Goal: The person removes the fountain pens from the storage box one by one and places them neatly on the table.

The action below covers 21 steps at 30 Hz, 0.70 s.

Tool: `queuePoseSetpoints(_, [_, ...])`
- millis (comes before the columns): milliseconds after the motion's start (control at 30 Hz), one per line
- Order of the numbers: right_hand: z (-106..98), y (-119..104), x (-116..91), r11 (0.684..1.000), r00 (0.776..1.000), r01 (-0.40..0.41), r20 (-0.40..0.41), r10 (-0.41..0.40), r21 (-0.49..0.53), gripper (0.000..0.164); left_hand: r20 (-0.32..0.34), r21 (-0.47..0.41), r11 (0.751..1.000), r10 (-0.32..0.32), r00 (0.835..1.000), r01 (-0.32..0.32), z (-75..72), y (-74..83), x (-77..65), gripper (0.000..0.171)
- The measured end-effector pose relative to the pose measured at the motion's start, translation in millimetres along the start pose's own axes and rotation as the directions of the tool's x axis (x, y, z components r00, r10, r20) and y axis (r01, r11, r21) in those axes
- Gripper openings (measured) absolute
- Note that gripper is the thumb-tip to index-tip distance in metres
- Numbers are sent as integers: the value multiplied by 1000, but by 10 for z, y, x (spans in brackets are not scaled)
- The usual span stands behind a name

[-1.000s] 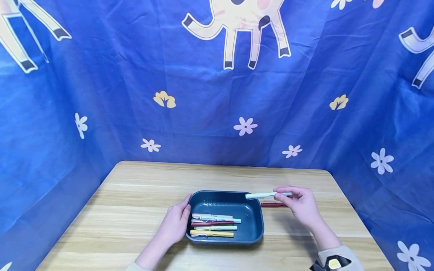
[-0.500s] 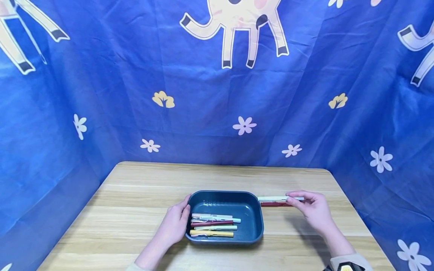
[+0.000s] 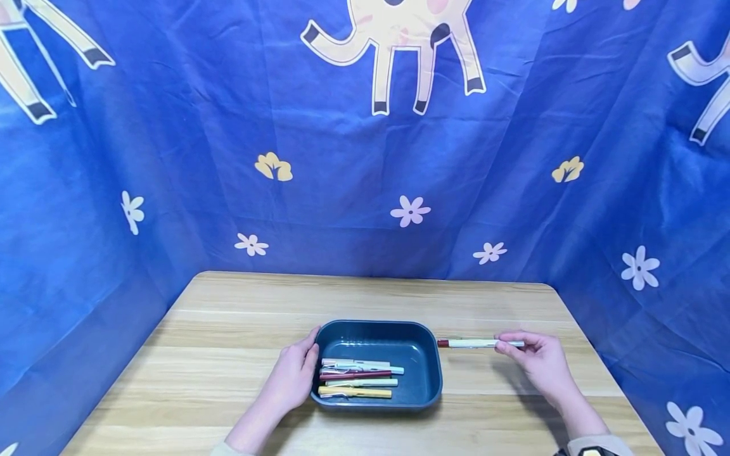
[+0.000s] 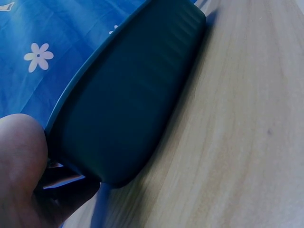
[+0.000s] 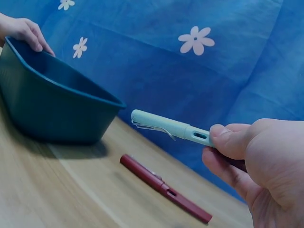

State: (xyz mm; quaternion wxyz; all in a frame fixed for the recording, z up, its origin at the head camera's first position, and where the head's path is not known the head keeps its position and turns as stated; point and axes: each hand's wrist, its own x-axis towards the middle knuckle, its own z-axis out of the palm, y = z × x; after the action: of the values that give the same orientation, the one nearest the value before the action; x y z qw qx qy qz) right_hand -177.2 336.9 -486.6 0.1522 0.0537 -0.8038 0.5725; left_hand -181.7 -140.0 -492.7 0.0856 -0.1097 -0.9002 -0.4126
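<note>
Head view, lower right: right hand (image 3: 538, 362) pinches a pale pen (image 3: 473, 343) near one end; left hand (image 3: 293, 373) (fingers partly hidden) apparently grasps the container (image 3: 371, 331) to steady it.

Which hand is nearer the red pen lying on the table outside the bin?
Right. The right hand, holding a pale pen, hovers close to the red pen. The left hand is farther off, touching the opposite end of the bin, which sits in between.
</note>
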Motion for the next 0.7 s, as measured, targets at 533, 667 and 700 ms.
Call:
queuePoseSetpoints(533, [152,269,-88,998,998,-54,33,54,-19,16,4,0,1000,6,1000,-6,-8,-10,-5,44])
queuePoseSetpoints(667, [179,340,-81,996,996,-74,35,76,-44,16,1,-3,1000,9,1000,-9,-8,-6,-11,44])
queuePoseSetpoints(700, [182,355,-77,995,996,-81,34,83,-52,16,0,-4,1000,9,1000,-9,-7,-5,-11,44])
